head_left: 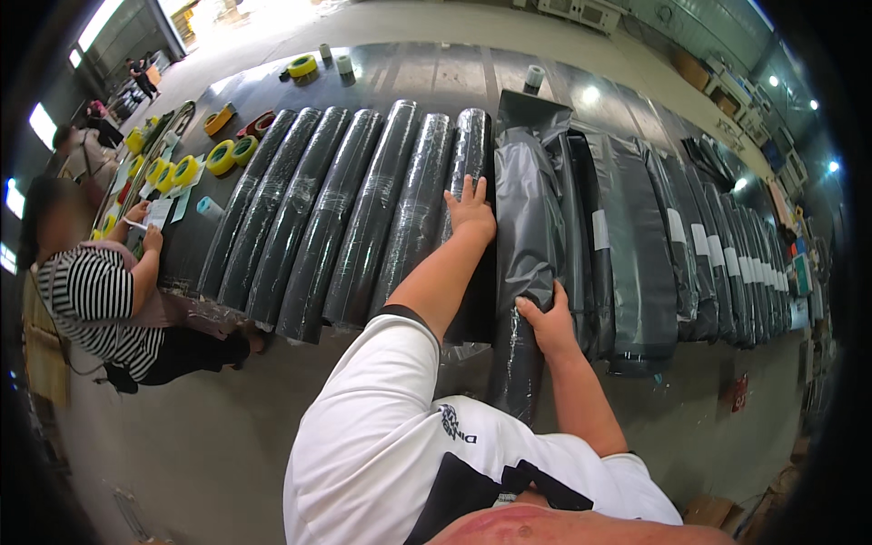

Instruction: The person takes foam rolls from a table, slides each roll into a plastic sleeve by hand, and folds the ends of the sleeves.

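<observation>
My left hand [470, 211] lies with fingers spread on a dark roll in clear wrap [473, 136], the rightmost of a row of such rolls. Just right of it, a black plastic bag [527, 195] is drawn partway over another wrapped roll [515, 368]. The near end of that roll sticks out of the bag and over the table's near edge. My right hand [550, 322] grips the bag's bunched near end, thumb on top, against the roll. Several more clear-wrapped dark rolls [359, 218] lie side by side to the left.
Black-bagged rolls, many with white labels [677, 227], line the right side of the dark table [409, 73]. Yellow tape rolls [220, 158] lie at the left. A person in a striped top [100, 286] stands at the left edge, holding paper. A small white roll [534, 76] stands at the back.
</observation>
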A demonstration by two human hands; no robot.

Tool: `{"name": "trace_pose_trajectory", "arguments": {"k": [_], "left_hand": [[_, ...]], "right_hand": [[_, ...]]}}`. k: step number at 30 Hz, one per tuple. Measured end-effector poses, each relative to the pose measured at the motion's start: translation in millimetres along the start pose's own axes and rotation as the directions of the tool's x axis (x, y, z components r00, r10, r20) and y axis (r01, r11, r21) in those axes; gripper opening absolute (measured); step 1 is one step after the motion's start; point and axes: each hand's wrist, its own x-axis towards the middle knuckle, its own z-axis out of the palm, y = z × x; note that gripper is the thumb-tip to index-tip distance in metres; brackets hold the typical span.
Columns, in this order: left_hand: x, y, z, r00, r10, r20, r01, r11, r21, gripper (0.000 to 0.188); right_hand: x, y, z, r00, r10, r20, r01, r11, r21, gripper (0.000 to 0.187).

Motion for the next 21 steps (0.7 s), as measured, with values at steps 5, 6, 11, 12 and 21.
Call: {"name": "trace_pose_trajectory", "arguments": {"k": [5, 6, 11, 12, 21], "left_hand": [[5, -11, 2, 0.998, 0.011, -0.059, -0.016, 0.996, -0.083, 0.037], [5, -12, -3, 0.999, 0.02, -0.04, -0.024, 0.995, -0.092, 0.037], [-2, -36, -28, 0.998, 0.023, 0.051, -0.014, 0.986, -0.168, 0.043], [0, -42, -27, 0.999, 0.018, 0.049, -0.011, 0.991, -0.136, 0.043], [-1, -65, -32, 0.996, 0.061, 0.063, -0.045, 0.97, -0.237, 0.052]], "right_hand": [[29, -10, 29, 1.0, 0.018, -0.005, -0.018, 0.999, -0.033, 0.103], [36, -10, 35, 1.0, 0.023, -0.009, -0.023, 0.999, -0.032, 0.102], [56, -19, 58, 0.999, 0.037, -0.025, -0.035, 0.996, 0.077, 0.099], [60, -22, 63, 0.999, 0.036, -0.022, -0.034, 0.996, 0.077, 0.099], [49, -44, 54, 0.999, -0.043, 0.028, 0.03, 0.93, 0.366, 0.092]]}}
